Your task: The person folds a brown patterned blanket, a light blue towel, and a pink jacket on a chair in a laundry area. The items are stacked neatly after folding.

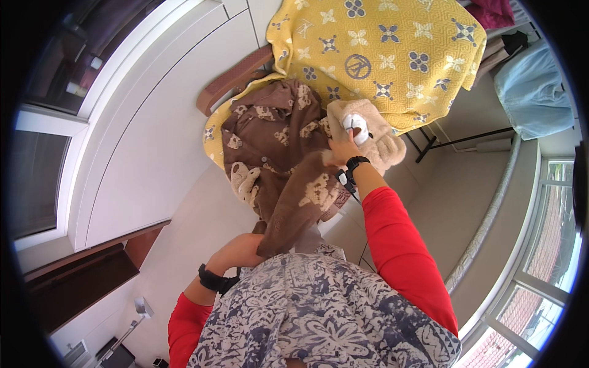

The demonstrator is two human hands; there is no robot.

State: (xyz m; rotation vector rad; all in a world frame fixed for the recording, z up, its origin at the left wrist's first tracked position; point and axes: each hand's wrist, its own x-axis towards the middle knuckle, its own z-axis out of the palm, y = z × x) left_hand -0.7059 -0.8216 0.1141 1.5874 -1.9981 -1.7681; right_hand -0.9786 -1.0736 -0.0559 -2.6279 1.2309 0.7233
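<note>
A brown fleece garment (276, 133) with beige bear patches and a button lies spread in front of me. One long brown part, which looks like a sleeve (290, 207), stretches down towards my body. My left hand (241, 250) grips its lower end close to my waist, the fingertips hidden by the cloth. My right hand (343, 149) holds the upper end of that part. One of its fingers rests by the white muzzle of a beige plush bear head (384, 133), which lies at the garment's right side.
A yellow patterned cover (359, 41) drapes over a seat behind the garment, with a brown armrest (234, 80) at its left. Light blue clothing (529, 92) hangs at the right near a black metal bar (469, 139). A silvery wrapped pipe (487, 216) runs along the right wall.
</note>
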